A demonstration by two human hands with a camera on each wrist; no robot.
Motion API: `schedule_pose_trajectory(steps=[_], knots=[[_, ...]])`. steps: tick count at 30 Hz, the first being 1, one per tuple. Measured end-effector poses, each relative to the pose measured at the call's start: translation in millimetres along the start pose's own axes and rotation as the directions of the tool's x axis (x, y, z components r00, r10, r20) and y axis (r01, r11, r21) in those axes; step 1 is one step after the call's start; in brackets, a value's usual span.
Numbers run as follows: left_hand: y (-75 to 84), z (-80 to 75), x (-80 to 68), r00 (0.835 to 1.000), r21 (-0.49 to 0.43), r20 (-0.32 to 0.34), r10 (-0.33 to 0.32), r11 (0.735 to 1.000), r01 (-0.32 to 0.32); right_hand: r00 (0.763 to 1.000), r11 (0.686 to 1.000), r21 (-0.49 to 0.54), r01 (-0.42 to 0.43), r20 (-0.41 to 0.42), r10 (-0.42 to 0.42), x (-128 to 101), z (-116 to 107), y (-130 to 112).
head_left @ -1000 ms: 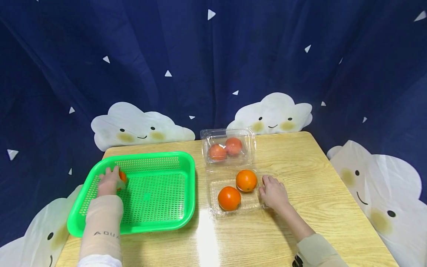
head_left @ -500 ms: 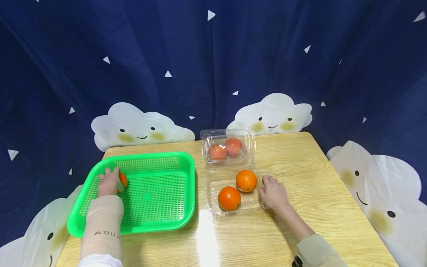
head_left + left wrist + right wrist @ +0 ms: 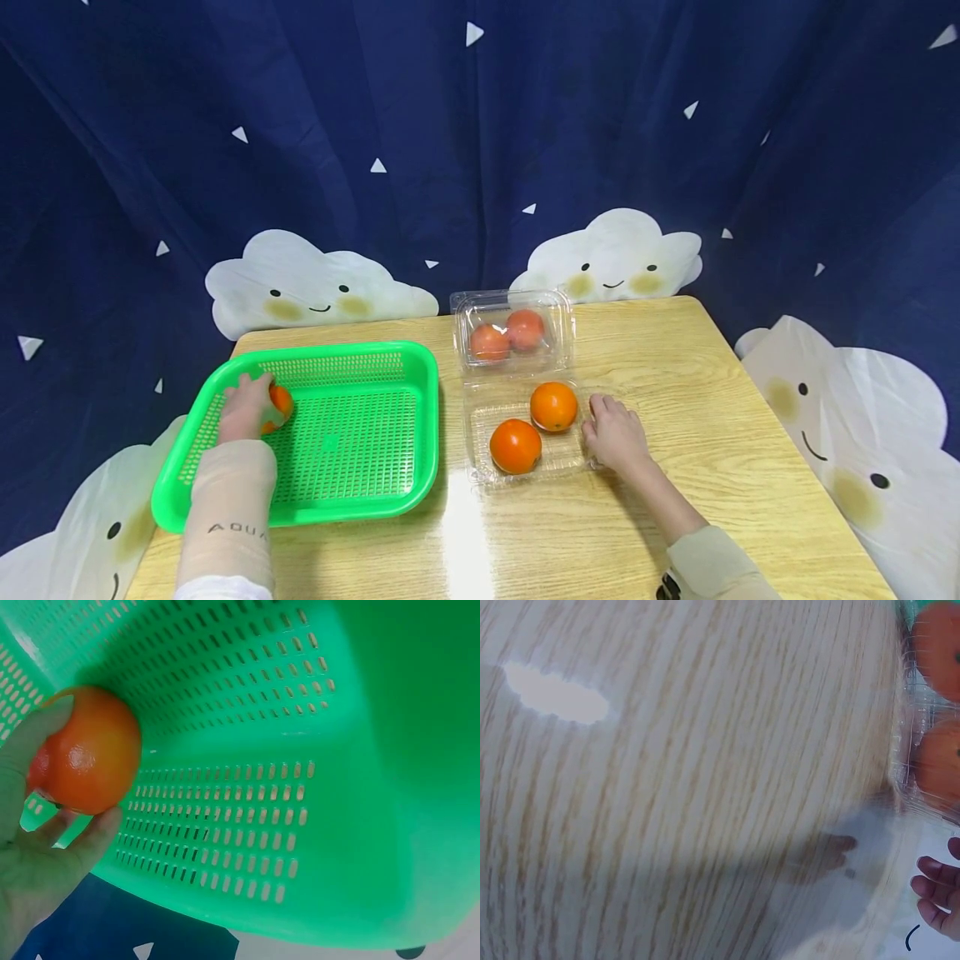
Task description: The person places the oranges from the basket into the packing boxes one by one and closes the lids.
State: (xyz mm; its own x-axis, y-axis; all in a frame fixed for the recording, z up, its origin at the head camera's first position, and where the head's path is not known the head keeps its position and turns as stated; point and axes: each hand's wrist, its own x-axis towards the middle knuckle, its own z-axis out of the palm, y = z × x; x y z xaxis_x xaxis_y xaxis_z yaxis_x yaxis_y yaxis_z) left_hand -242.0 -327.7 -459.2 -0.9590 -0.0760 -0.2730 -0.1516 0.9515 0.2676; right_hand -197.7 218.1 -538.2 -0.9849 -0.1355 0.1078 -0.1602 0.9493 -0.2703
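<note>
In the left half of the table stands a green basket with perforated walls. My left hand reaches inside it near its left wall and holds a round orange fruit, the thumb over it and fingers below. A clear hinged plastic container lies open to the right. In its near half sit two round orange fruits, one in front and one behind. My right hand rests beside the container's right edge, fingers loosely bent, fingertips right at the rim.
Two redder round fruits show through the clear far half of the container. The wooden table ends at a dark blue curtain printed with clouds.
The fruit in my left hand has shifted slightly to the right inside the basket, and the hand has turned a little with it. My right hand and the container stay put.
</note>
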Motion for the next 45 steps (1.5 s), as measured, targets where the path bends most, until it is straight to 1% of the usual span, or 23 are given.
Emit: schedule_pose_trajectory(steps=[5,10,15,19,26,33,36,39,45], knots=[[3.6,-1.7,1.2,1.0,0.004,-0.001,0.008,1.0,-0.008,1.0,1.0,0.003,0.002,-0.002,-0.002,0,0,0],[8.5,-4.8,0.8,1.0,-0.004,0.019,0.014,1.0,-0.014,1.0,1.0,0.002,0.004,-0.006,-0.004,0,0,1],[14.7,-6.5,3.8,0.999,0.007,0.045,0.015,1.0,-0.015,1.0,1.0,-0.001,0.005,0.003,-0.005,0,-1,1],[23.0,-9.8,5.5,0.998,0.019,0.045,0.044,0.999,-0.045,1.0,1.0,-0.001,0.006,0.005,-0.006,0,0,1],[39.9,-12.6,5.7,0.992,0.057,-0.006,0.126,0.99,-0.126,1.0,1.0,-0.001,0.009,0.002,-0.009,0,-1,0],[56.7,-12.0,6.7,0.988,0.027,-0.021,0.151,0.988,-0.151,1.0,1.0,0.001,0.009,-0.002,-0.009,0,-1,0],[64.0,-12.5,6.4,0.985,0.036,-0.033,0.17,0.985,-0.169,1.0,1.0,-0.003,0.009,-0.001,-0.009,0,-1,0],[72.9,-13.8,5.0,0.979,0.043,-0.056,0.198,0.98,-0.196,1.0,1.0,-0.006,0.01,-0.002,-0.01,0,0,0],[92.9,-14.8,1.7,0.958,0.059,-0.12,0.261,0.965,-0.256,1.0,1.0,-0.001,0.001,0.004,-0.001,0,0,0]])
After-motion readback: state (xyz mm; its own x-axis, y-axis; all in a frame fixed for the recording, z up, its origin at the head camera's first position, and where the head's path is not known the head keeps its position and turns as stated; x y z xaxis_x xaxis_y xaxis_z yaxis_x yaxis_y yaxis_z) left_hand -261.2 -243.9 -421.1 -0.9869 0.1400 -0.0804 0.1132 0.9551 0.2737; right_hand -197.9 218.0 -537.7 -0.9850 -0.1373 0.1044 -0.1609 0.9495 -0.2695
